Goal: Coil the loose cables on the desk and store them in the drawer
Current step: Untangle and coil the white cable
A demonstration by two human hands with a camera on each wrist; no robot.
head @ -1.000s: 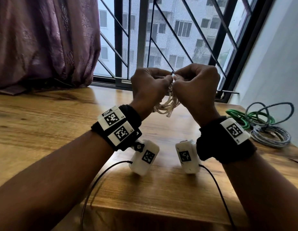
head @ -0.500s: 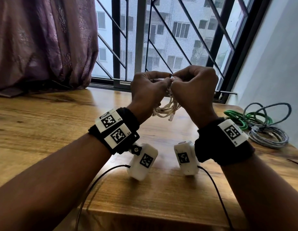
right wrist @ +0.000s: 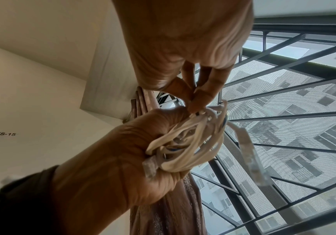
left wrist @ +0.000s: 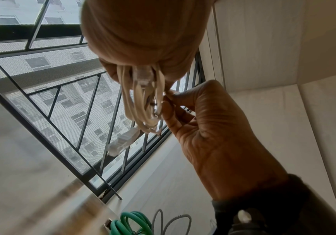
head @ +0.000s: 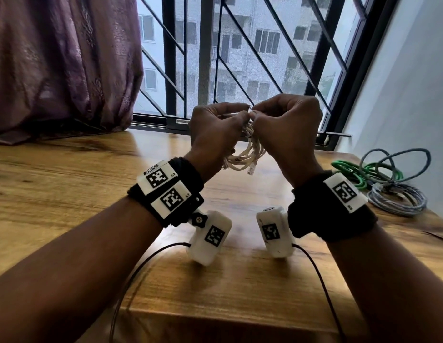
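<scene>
While both hands are working above the wooden desk [head: 67, 194], the only legible wall writing is appearing in the right wrist view: "WS-15" [right wrist: 4, 133], printed in dark letters on the pale wall. Square coded markers are showing on the wristbands, with small characters reading "L1" [head: 187, 194] and what looks like "L2" on the left band; the right band's lettering is too small to read.

The left hand [head: 213, 134] is gripping the white cable [head: 247, 154], its fingers curled round the gathered loops, which are hanging between the two wrists, clear of the desk. The right hand [head: 287, 129] is pinching something small at the top of the bundle between thumb and fingertip; what exactly is pinched cannot be told.

The left wrist view is showing a clear plug [left wrist: 143, 76] tucked against the palm and a second plug dangling below, details the head view is mostly hiding. The head view alone is showing the green cable [head: 351, 172] and the grey cable [head: 398, 199] lying together at the desk's right end, near the wall.
</scene>
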